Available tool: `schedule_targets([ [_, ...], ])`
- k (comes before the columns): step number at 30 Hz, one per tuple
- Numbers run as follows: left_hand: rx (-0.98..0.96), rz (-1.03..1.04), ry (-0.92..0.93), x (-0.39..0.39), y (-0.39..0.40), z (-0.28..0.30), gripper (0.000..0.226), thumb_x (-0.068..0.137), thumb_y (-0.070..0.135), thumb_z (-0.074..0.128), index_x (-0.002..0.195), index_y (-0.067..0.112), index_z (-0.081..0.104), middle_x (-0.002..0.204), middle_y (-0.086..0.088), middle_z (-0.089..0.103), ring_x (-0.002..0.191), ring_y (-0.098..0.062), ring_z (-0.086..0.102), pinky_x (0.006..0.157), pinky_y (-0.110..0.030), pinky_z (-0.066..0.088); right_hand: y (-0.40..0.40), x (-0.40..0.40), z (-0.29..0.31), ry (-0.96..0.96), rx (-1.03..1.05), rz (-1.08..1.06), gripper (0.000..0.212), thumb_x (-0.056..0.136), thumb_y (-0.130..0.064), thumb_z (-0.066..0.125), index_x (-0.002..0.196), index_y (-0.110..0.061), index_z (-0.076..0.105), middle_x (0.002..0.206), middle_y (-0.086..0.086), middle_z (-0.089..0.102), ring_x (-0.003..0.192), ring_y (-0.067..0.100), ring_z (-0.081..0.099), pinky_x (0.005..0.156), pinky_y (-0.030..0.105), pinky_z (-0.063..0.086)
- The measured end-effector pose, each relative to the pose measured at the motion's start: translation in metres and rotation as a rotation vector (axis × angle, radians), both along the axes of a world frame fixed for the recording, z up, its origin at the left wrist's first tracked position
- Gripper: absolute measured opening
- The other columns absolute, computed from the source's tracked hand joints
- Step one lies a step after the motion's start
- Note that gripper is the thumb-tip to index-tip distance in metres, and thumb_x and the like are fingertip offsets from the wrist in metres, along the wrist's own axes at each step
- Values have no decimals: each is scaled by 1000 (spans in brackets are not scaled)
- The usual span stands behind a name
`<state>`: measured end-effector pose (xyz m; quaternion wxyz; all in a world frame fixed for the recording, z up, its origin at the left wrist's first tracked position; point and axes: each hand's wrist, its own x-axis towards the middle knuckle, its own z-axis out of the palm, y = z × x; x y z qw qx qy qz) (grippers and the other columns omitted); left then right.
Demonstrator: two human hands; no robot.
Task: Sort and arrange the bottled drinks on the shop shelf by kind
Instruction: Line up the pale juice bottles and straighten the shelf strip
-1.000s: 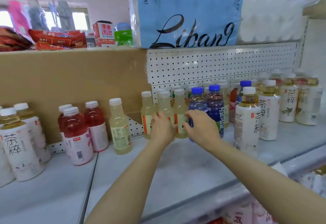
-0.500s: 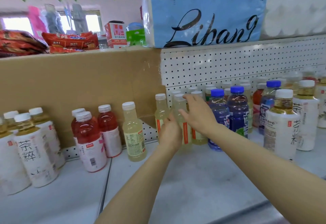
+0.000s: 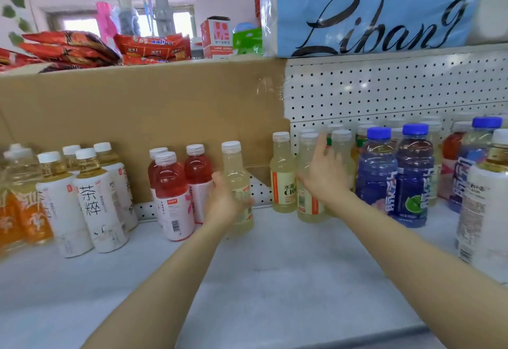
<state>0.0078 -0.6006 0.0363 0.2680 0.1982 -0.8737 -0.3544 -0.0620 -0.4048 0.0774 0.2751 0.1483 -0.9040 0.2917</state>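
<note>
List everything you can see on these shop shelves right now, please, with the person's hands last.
Tea bottles: several, white labels, amber tea, far left.
Orange drink bottles: at least two, left edge.
Red drink bottles: three, left of centre.
Lone pale yellow bottle: one, beside the red ones.
Pale yellow bottles: several, centre, by the pegboard.
Blue-capped bottles: at least three, right.
Tissue pack: one, blue, upper shelf.
Snack packets: several, red, upper shelf left.
Left hand: grips the lone pale yellow bottle.
Right hand: fingers spread against the pale yellow bottles.
</note>
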Motion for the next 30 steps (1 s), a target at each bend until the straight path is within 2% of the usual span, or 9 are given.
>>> schedule_targets([
  [3,170,-18,-7,-16,-9,4,79,65,21,91,128,15,43,115,-2,60,106,-25,60,82,-37,50,-1,-5,-3,-6,2,15,110,79,-33,76,151,-7,-2,139,22,39,128,37,39,101,43,40],
  [6,304,-84,-76,-31,-13,4,75,62,12,87,125,18,47,116,-4,63,108,-26,62,90,-41,54,-1,-6,-5,-2,-10,44,96,80,-32,74,149,-7,11,140,19,38,127,35,41,99,41,41],
  [10,267,45,-4,-51,-9,-9,110,34,57,91,127,21,45,123,-4,54,117,-25,54,100,-48,49,0,-8,-9,3,-17,67,84,80,-31,72,143,-8,21,137,15,40,123,32,42,93,39,44],
  [12,242,92,34,-51,-3,-5,103,44,51,93,127,16,43,123,-7,54,118,-27,54,101,-48,48,-1,-10,-10,3,-30,63,80,78,-33,73,139,-10,25,133,14,42,120,30,43,89,39,46],
  [16,342,-14,18,-50,-5,4,82,70,13,87,132,14,34,115,-4,62,111,-27,62,94,-42,51,-1,-14,-11,-7,-29,67,81,76,-36,74,137,-12,27,130,12,44,119,29,45,87,40,48],
  [18,358,-73,15,-49,-3,5,85,71,16,88,134,16,31,114,-1,59,110,-24,60,89,-38,47,0,-16,-11,-5,-37,73,82,75,-37,75,137,-13,27,130,11,45,118,28,46,88,40,49],
  [22,226,7,81,-50,4,4,91,57,46,93,131,23,45,123,-2,57,108,-24,60,94,-44,52,0,-17,-12,6,-45,78,79,74,-38,75,134,-13,30,127,11,46,115,28,47,87,41,49],
  [27,231,-47,93,-49,-2,7,70,71,31,89,128,20,51,111,4,66,100,-18,62,89,-35,52,-1,-14,-13,17,-75,111,77,72,-41,75,132,-15,36,124,8,50,113,26,49,87,41,49],
  [30,212,-129,42,-47,-6,7,65,83,23,80,135,15,41,121,-2,64,108,-20,62,95,-41,52,-4,-8,-15,18,-91,134,72,72,-43,75,129,-15,40,124,6,51,114,24,50,88,39,48],
])
